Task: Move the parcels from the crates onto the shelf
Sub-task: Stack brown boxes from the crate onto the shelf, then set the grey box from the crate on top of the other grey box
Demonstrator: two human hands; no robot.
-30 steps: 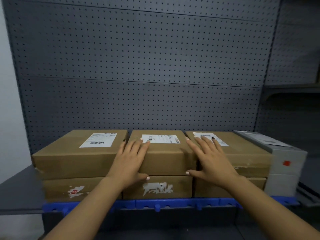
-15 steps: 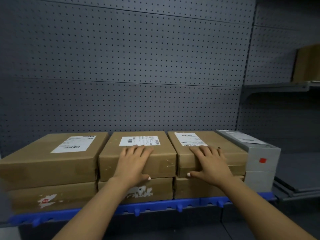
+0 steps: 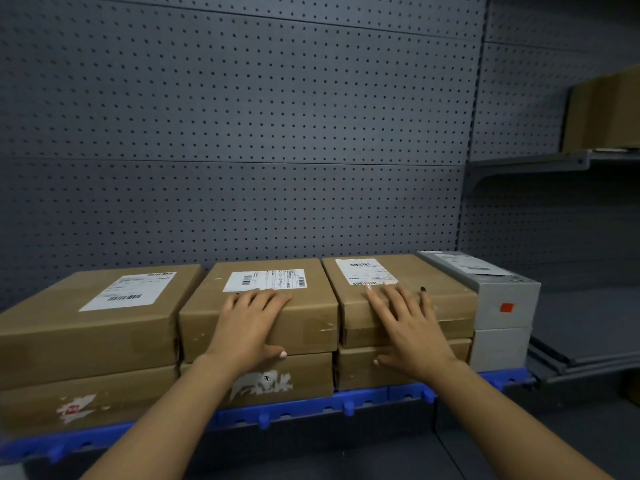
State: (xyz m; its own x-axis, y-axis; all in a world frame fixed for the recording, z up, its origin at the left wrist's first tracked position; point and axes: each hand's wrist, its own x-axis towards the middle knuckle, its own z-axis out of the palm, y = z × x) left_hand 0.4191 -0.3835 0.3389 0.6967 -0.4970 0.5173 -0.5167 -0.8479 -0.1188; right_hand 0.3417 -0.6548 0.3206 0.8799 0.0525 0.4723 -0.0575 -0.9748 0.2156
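Brown cardboard parcels with white labels stand stacked two high along the shelf (image 3: 311, 410) with the blue front strip. My left hand (image 3: 247, 327) lies flat, fingers spread, over the front top edge of the middle upper parcel (image 3: 308, 306). My right hand (image 3: 408, 327) lies flat on the right upper parcel (image 3: 446, 292), its thumb down on the front of the parcel below. A left upper parcel (image 3: 86, 323) sits beside them. Two grey boxes (image 3: 502, 306) stand stacked at the row's right end. No crate is in view.
A dark pegboard wall (image 3: 242, 133) backs the shelf. To the right is a lower grey shelf (image 3: 588, 327). Above that, a higher shelf (image 3: 554, 161) carries another brown box (image 3: 602, 112).
The view has shifted, so the parcels sit further left in frame. My right hand has moved from the middle parcel's right edge onto the right parcel. My left hand stays on the middle parcel.
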